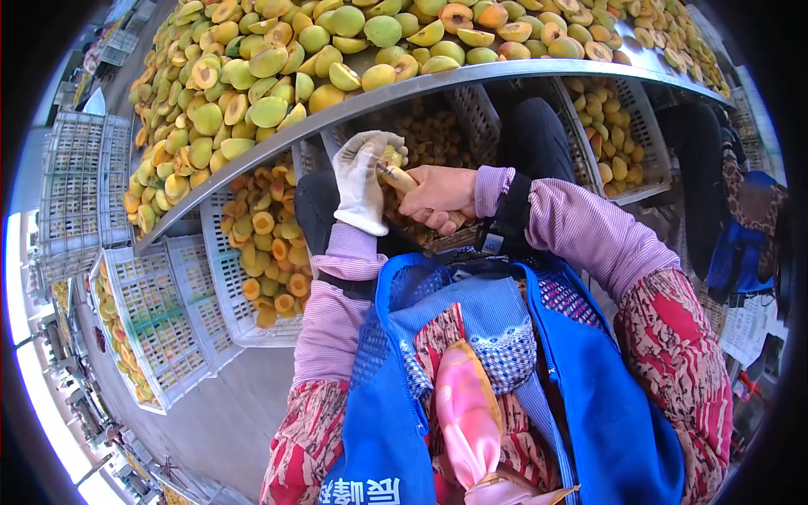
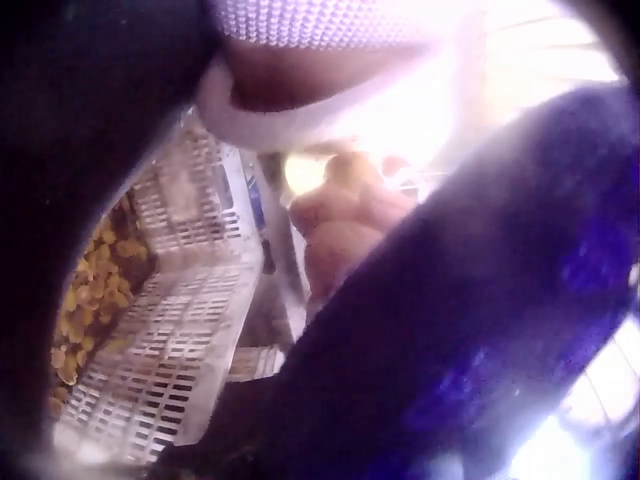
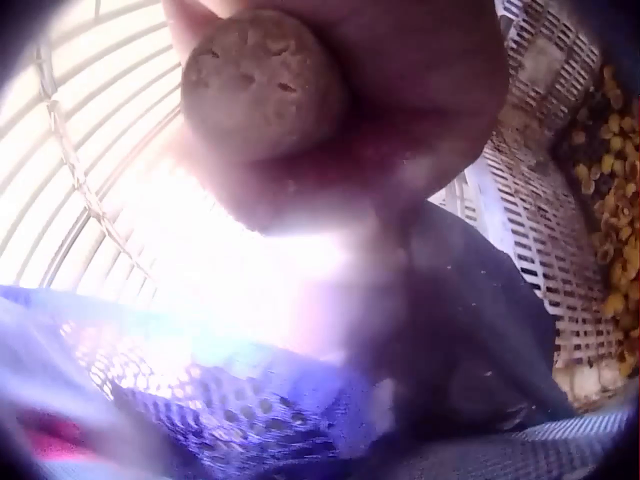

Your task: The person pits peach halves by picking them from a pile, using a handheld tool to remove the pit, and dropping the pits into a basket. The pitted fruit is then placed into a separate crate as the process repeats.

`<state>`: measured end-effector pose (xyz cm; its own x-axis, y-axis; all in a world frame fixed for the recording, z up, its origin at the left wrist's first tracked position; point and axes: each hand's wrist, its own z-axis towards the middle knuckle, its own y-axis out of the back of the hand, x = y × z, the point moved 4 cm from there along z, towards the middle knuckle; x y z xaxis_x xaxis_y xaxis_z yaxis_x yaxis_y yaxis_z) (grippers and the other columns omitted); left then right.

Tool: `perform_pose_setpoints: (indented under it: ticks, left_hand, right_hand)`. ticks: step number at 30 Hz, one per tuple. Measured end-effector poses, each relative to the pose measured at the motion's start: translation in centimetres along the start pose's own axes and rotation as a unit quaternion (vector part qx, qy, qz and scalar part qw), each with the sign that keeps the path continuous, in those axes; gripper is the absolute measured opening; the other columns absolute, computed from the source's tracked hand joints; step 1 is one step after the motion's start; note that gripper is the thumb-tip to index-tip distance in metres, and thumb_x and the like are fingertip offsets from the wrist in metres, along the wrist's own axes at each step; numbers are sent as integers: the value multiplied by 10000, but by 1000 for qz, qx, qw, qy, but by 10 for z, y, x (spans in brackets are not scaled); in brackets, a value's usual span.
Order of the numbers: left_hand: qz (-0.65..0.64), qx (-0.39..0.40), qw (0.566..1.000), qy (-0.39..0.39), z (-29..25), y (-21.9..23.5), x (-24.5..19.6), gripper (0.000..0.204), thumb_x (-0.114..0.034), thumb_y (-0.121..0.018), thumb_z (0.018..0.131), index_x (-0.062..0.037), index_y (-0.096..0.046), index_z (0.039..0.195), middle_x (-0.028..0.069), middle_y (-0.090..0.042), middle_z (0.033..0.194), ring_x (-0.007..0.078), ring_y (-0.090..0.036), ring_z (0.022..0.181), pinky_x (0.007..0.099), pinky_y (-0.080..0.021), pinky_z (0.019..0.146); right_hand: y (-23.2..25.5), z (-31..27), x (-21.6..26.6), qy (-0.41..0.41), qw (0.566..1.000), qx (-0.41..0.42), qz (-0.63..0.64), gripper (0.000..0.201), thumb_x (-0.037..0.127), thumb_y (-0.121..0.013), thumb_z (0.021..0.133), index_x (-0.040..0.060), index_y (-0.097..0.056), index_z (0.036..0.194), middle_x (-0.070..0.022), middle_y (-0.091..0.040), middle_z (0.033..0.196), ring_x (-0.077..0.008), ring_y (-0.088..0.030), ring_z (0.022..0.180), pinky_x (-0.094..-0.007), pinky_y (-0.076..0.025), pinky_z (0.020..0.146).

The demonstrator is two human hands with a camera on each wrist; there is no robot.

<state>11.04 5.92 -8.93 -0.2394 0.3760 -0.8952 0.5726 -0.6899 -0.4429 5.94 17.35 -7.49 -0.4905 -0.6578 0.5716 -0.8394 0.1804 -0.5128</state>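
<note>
My gloved left hand [image 1: 362, 177] holds a small yellow-green peach piece [image 1: 392, 157] over the crates, its fingers curled round the fruit and partly hiding it. My bare right hand [image 1: 439, 195] grips a wooden-handled pitting tool [image 1: 402, 178], its metal tip up against the peach. In the right wrist view the round butt of the wooden handle [image 3: 262, 88] pokes out of the fist. Both hands meet just below the edge of a metal table [image 1: 353, 103] heaped with halved peaches [image 1: 269, 63].
A white crate of peach halves [image 1: 268, 244] stands left of my knees, another crate [image 1: 652, 172] to the right. Between my legs is a crate with darker small pieces [image 1: 433, 135]. More crates [image 1: 181, 307] stand farther left. Another person's leg [image 1: 694, 185] is at the right.
</note>
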Motion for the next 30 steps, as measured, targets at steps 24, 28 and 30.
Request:
perform_pose_setpoints:
  ticks: [24, 28, 30]
  left_hand:
    - [-166, -198, 964, 56, 23, 22, 46, 182, -181, -588, 824, -20, -542, 895, 130, -599, 842, 258, -589, 704, 362, -512, 648]
    - [-268, -185, 935, 138, 20, 6, 36, 168, -222, -512, 857, -54, -525, 859, 112, -587, 826, 289, -575, 763, 405, -496, 735]
    - [-267, -169, 945, 82, 20, 8, 21, 216, -274, -517, 860, -60, -531, 881, 113, -592, 853, 299, -575, 804, 420, -490, 753]
  right_hand:
    - [12, 18, 7, 195, 721, -391, -538, 163, 66, -446, 808, 3, -410, 954, -240, -601, 780, -403, -593, 761, -470, -463, 649]
    - [11, 21, -5, 237, 715, -402, -521, 145, 85, -437, 820, 36, -377, 942, -235, -598, 747, -395, -594, 740, -478, -455, 629]
    - [17, 24, -16, 236, 728, -392, -511, 180, 124, -463, 811, 46, -365, 940, -229, -595, 732, -399, -589, 723, -481, -450, 625]
